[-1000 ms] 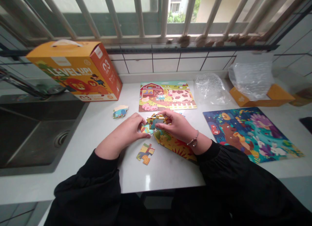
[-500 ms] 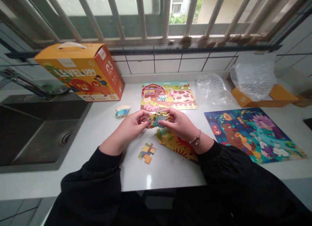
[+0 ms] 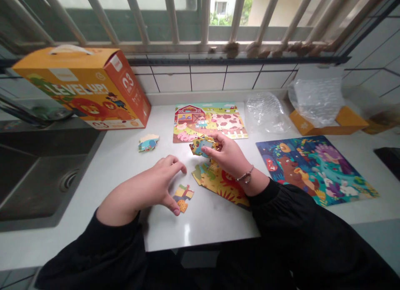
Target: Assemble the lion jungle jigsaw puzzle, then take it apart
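My right hand (image 3: pixel 225 151) grips a small stack of jigsaw puzzle pieces (image 3: pixel 200 146), thumb on top. Its wrist wears a thin bracelet. Below that hand lies a yellow and red puzzle board (image 3: pixel 229 190), partly hidden by the hand and forearm. My left hand (image 3: pixel 164 181) is open, thumb and fingers spread around the left side of a loose puzzle piece (image 3: pixel 184 195) with an orange spotted part. Whether the thumb touches this piece I cannot tell. Farther left sits a small pile of blue and green puzzle pieces (image 3: pixel 148 143).
A farm puzzle (image 3: pixel 209 121) lies at the back, a dark forest puzzle (image 3: pixel 315 169) to the right. Clear plastic wrap (image 3: pixel 265 113) and an open orange tray (image 3: pixel 350 123) stand behind it. An orange box (image 3: pixel 90 90) is back left, beside the sink (image 3: pixel 40 177).
My left hand has let go of the stack and moved down and left to the loose piece, opening. My right hand still holds the stack. The view has shifted slightly.
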Demonstrator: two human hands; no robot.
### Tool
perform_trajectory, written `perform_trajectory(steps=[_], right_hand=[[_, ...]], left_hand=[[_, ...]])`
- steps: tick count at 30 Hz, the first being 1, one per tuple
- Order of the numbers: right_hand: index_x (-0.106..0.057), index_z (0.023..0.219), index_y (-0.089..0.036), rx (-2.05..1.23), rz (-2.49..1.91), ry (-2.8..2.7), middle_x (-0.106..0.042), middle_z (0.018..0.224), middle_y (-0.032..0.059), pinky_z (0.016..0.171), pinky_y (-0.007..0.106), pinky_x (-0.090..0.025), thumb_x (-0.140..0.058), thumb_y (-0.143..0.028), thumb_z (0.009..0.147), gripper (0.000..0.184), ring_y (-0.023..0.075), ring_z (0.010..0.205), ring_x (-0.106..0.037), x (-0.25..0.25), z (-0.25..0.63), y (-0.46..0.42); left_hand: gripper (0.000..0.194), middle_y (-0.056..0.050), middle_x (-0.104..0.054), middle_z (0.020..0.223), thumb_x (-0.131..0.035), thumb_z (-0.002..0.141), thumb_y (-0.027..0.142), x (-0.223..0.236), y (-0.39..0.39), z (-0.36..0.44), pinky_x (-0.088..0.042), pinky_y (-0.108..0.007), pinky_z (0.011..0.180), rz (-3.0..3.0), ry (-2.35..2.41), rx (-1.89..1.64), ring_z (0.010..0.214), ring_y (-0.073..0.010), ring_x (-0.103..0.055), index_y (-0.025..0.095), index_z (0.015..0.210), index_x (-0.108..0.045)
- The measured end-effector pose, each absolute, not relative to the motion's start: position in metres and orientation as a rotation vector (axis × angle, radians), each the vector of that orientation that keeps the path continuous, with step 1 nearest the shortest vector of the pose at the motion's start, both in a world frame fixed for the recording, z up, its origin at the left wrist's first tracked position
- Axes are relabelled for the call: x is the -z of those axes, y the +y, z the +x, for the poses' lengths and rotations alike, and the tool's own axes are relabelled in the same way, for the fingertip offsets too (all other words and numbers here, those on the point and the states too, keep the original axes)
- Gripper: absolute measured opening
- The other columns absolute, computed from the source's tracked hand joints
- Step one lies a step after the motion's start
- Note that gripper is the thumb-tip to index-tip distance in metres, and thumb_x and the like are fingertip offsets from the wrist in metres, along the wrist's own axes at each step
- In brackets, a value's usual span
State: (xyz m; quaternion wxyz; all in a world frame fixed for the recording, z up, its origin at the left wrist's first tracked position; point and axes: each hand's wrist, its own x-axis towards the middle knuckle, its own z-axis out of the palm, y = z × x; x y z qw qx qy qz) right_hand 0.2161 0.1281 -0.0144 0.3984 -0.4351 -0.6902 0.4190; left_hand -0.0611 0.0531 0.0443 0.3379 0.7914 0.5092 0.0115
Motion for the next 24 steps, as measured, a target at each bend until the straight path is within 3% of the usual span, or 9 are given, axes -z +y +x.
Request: perform_trajectory(steps=[5,9,13,16,20,24], right_hand=[[-0.075,0.133,-0.025,-1.071,-1.074,-1.751,-0.084,0.128,0.0097,0.102,0.048,-0.063,-0.084,-0.049,0.099,0.043,0.0298,0.112,-0.080,0.013,0.217,0.128],[-0.075,0.134,-0.024,-1.110,-1.052,-1.717,-0.084,0.129,0.0105,0.104,0.050,-0.063,-0.084,-0.051,0.099,0.045,0.0310,0.115,-0.080,0.013,0.218,0.128],[-0.074,0.131,-0.024,-1.295,-0.984,-1.606,-0.085,0.126,0.0105,0.102,0.049,-0.066,-0.088,-0.058,0.096,0.051,0.0293,0.109,-0.081,0.016,0.217,0.128],[-0.073,0.131,-0.025,-1.450,-0.871,-1.500,-0.086,0.126,0.0099,0.103,0.047,-0.067,-0.091,-0.061,0.093,0.055,0.0267,0.109,-0.082,0.015,0.215,0.127],[-0.074,0.133,-0.025,-1.547,-0.773,-1.502,-0.085,0.130,0.0090,0.103,0.044,-0.067,-0.092,-0.060,0.094,0.055,0.0251,0.111,-0.082,0.012,0.212,0.124],[-0.076,0.140,-0.027,-1.453,-0.863,-1.673,-0.084,0.132,0.0091,0.099,0.047,-0.069,-0.090,-0.057,0.095,0.056,0.0287,0.112,-0.082,0.013,0.212,0.123]], left_hand=[[0.057,-0.007,-0.062,0.123,-0.107,0.060,0.024,-0.040,0.042,-0.042,-0.053,-0.042,0.099,2.043,1.358,0.070,0.117,-0.0340,-0.063,0.025,0.106,-0.073],[0.047,-0.005,-0.065,0.118,-0.104,0.069,0.030,-0.035,0.046,-0.049,-0.050,-0.038,0.090,2.017,1.254,-0.007,0.109,-0.0297,-0.064,0.025,0.101,-0.070],[0.041,-0.001,-0.068,0.096,-0.095,0.081,0.037,-0.034,0.050,-0.055,-0.042,-0.035,0.073,1.967,1.275,-0.101,0.086,-0.0246,-0.063,0.026,0.090,-0.057],[0.031,0.002,-0.069,0.086,-0.084,0.090,0.039,-0.031,0.055,-0.058,-0.040,-0.034,0.068,1.885,1.393,-0.272,0.078,-0.0229,-0.063,0.026,0.092,-0.055],[0.027,0.002,-0.067,0.080,-0.079,0.091,0.039,-0.020,0.066,-0.057,-0.043,-0.032,0.063,1.644,1.532,-0.676,0.071,-0.0211,-0.063,0.026,0.098,-0.057],[0.030,0.000,-0.073,0.087,-0.082,0.091,0.038,-0.008,0.073,-0.046,-0.052,-0.032,0.071,1.473,1.248,-0.915,0.077,-0.0198,-0.070,0.024,0.109,-0.062]])
